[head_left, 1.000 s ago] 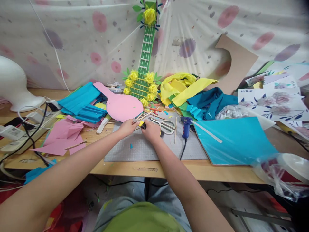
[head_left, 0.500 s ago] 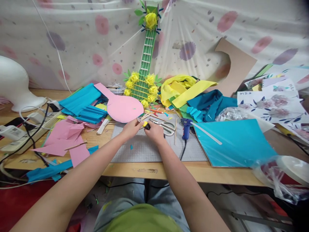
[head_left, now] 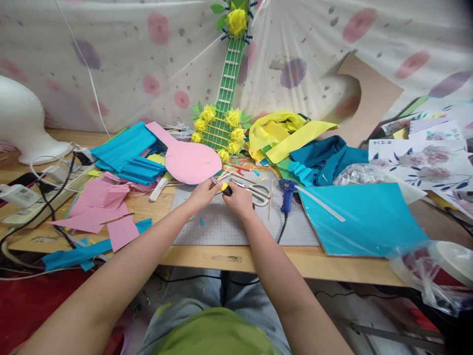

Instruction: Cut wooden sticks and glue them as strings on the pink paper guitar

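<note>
Both my hands meet over the far edge of a grey cutting mat (head_left: 221, 229). My right hand (head_left: 239, 199) is closed round a yellow and black utility knife (head_left: 225, 188). My left hand (head_left: 201, 193) pinches something small at the knife's tip, among thin wooden sticks (head_left: 224, 175); I cannot make out what it holds. A pink paper cut-out shaped like a guitar body (head_left: 188, 159) lies just beyond the hands. Scissors (head_left: 254, 190) lie right of my right hand.
A blue glue gun (head_left: 286, 195) and a teal sheet (head_left: 360, 219) lie to the right. A green paper guitar with yellow flowers (head_left: 225, 106) leans on the curtain. Pink scraps (head_left: 99, 204), teal folds (head_left: 127, 153), a power strip (head_left: 33, 199) and cables are left.
The hands have stayed together at the knife, shifting slightly. The camera view has tilted a little; more pink and teal scraps show at the table's left edge.
</note>
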`<state>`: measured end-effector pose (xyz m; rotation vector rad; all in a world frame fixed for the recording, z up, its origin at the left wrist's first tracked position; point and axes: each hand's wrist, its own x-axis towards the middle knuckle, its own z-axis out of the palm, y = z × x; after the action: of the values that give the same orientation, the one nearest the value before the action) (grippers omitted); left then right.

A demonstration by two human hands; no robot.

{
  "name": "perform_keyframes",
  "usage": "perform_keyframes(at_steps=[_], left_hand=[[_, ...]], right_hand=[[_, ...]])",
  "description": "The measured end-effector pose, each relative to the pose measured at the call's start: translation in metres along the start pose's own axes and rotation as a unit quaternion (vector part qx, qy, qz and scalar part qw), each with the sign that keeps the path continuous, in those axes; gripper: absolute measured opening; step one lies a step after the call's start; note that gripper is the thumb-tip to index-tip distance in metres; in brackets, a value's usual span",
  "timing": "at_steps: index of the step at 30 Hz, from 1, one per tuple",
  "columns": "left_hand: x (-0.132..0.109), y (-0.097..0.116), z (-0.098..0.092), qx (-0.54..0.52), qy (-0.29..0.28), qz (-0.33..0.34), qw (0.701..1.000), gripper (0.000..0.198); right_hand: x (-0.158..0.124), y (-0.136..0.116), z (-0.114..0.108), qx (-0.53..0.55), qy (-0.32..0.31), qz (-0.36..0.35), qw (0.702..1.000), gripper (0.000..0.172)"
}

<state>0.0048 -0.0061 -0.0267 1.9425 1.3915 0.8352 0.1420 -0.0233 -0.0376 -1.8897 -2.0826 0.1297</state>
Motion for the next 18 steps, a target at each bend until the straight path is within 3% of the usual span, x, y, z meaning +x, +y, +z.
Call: perform_keyframes(at_steps=[8, 18], left_hand=[[0.0020, -0.0052, -0.0002, -0.020, -0.010, 0.005, 1.000, 0.037], [-0.0025, -0.0105, -0.0075, 0.053, 0.005, -0.028, 0.998, 0.040]], right_hand=[[0.0002, 0.0007, -0.0018, -0.006, -0.017, -0.006, 1.000, 0.031], [-0.0007, -0.0021, -0.0035, -0.009, -0.022, -0.009, 1.000, 0.028]])
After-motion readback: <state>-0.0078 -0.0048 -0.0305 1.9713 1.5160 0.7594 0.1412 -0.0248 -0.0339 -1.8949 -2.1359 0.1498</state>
